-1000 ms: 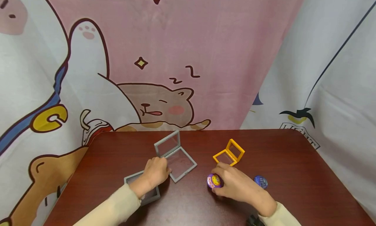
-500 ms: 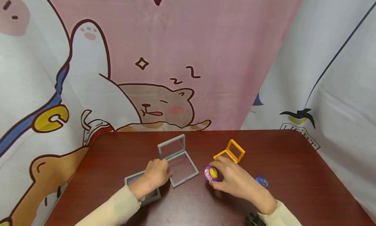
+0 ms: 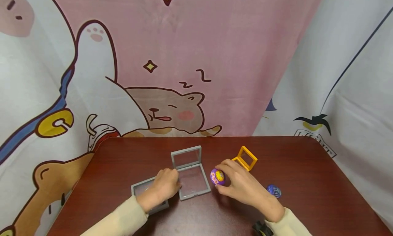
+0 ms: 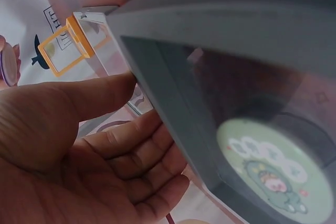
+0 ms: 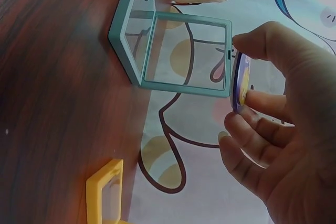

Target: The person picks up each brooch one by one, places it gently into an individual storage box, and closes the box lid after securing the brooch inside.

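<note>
My left hand [image 3: 167, 184] grips the left edge of an open grey display frame [image 3: 193, 196], thumb at its near side. The frame has clear film panels, its lid standing up at the back. In the right wrist view, the left thumb and fingers sit at that frame's far edge. My right hand [image 3: 241, 181] pinches a round purple badge [image 3: 218, 177] with a yellow figure on it, held just right of the open frame. Under the left wrist lies a second grey frame [image 3: 139, 187], partly hidden; the left wrist view shows a green round badge [image 4: 273, 174] inside it.
A small yellow display frame [image 3: 248, 158] stands open behind the right hand, partly hidden by it. A blue round badge [image 3: 274, 191] lies on the brown table [image 3: 307, 167] to the right. A black object [image 3: 262, 228] is by the right sleeve. Behind hangs a printed curtain [image 3: 239, 58].
The open grey frame has turned and shifted right and nearer under my left hand. My right hand has moved the purple badge up and left towards it.
</note>
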Demonstrator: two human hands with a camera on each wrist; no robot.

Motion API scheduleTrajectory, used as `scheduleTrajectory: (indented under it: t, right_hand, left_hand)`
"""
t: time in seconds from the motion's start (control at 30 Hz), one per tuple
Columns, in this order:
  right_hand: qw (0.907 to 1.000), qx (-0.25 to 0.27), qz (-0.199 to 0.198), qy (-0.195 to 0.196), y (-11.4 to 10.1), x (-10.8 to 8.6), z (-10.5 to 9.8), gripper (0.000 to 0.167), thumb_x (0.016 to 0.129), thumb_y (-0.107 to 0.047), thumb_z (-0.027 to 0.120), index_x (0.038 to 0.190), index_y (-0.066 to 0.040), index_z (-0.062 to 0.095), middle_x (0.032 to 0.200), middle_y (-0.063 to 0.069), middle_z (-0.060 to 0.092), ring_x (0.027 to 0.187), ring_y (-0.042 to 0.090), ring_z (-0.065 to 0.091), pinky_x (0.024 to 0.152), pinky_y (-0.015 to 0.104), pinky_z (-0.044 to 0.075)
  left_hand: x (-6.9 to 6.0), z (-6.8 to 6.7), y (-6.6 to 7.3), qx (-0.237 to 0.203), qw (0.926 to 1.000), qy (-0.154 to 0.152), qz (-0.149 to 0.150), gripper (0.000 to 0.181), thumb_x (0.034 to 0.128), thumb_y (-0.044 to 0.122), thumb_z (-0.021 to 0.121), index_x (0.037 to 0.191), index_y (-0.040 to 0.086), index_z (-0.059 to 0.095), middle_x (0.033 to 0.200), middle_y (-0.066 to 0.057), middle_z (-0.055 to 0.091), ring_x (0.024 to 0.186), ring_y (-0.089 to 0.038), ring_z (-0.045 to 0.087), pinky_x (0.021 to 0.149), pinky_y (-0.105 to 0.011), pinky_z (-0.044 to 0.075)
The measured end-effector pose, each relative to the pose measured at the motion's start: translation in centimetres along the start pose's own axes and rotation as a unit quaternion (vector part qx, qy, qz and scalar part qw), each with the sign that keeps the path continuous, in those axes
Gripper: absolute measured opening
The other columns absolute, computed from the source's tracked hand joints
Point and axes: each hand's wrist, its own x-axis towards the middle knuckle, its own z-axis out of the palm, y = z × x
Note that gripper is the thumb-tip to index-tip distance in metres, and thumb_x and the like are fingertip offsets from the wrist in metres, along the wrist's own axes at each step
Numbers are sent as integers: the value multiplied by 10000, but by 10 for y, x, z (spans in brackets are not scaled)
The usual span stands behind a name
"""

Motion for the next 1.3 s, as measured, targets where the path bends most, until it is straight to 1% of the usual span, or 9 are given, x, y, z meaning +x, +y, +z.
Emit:
scheduleTrajectory:
  t: [0.1, 0.13, 0.27, 0.33, 0.43, 0.57, 0.83, 1.07, 1.3]
  right_hand:
    - [10000, -6, -69, 70, -2, 2, 3, 506, 751, -213, 885, 1191, -35, 710, 1107, -15, 625, 962, 110, 590, 852, 318, 553]
    - [9999, 0, -102, 99, -2, 3, 4, 504, 751, -211, 884, 1188, -32, 711, 1106, -14, 626, 961, 109, 590, 846, 314, 552]
    - [9998, 56, -160, 120, -5, 7, 10, 507, 758, -220, 892, 1188, -24, 710, 1102, -3, 626, 966, 106, 583, 822, 291, 550]
    - [9998, 108, -144, 115, -6, 9, 13, 511, 761, -222, 898, 1189, -17, 710, 1098, 3, 625, 961, 102, 584, 810, 281, 553]
    - [9998, 181, -64, 52, -8, 13, 18, 516, 764, -224, 902, 1190, -8, 707, 1091, 4, 618, 948, 97, 581, 811, 280, 555]
    - [9998, 218, -6, -45, -12, 17, 24, 513, 764, -229, 901, 1186, -10, 707, 1081, -10, 613, 944, 93, 576, 822, 286, 552]
    - [9998, 117, -183, 13, -17, 22, 34, 509, 764, -226, 897, 1180, 5, 712, 1076, 13, 626, 949, 124, 584, 830, 314, 542]
    - [9994, 185, -265, -152, -21, 25, 43, 490, 796, -224, 891, 1183, 15, 706, 1081, 24, 625, 946, 121, 572, 811, 278, 536]
    - [9986, 235, -286, -386, -23, 26, 53, 480, 825, -254, 880, 1192, 3, 707, 1062, 7, 611, 933, 102, 552, 782, 231, 527]
  left_hand:
    - [0, 1, 0, -1, 10000, 8, 83, 448, 833, 104, 866, 548, 149, 524, 516, 51, 500, 536, -100, 452, 578, -372, 461]
    - [-1, 1, 0, 20, 9999, 19, 104, 440, 827, 103, 869, 549, 149, 531, 520, 45, 514, 537, -108, 472, 585, -383, 472]
    - [-2, 2, 2, 32, 9999, 6, 133, 432, 817, 98, 871, 545, 152, 539, 526, 40, 531, 542, -118, 495, 605, -401, 489]
    - [-2, 2, 3, 68, 9999, 24, 140, 410, 812, 105, 875, 554, 152, 560, 541, 32, 561, 551, -122, 527, 612, -406, 499]
    - [-3, 2, 4, 80, 9998, 57, 186, 405, 808, 104, 879, 554, 153, 567, 541, 36, 563, 548, -113, 522, 588, -386, 493]
    - [-3, 3, 4, 109, 9996, 123, 235, 415, 793, 94, 878, 547, 152, 550, 548, 21, 573, 545, -128, 526, 578, -393, 485]
    - [-5, 5, 4, 16, 9995, 140, 276, 404, 791, 95, 883, 557, 149, 557, 555, 28, 577, 550, -113, 501, 589, -392, 479]
    - [-7, 4, 5, -6, 9991, 236, 357, 430, 776, 88, 882, 555, 155, 519, 546, 21, 552, 523, -140, 497, 542, -403, 473]
    - [-8, 3, 7, -49, 9994, 154, 318, 414, 784, 72, 872, 569, 145, 525, 527, 42, 497, 512, -124, 453, 523, -387, 431]
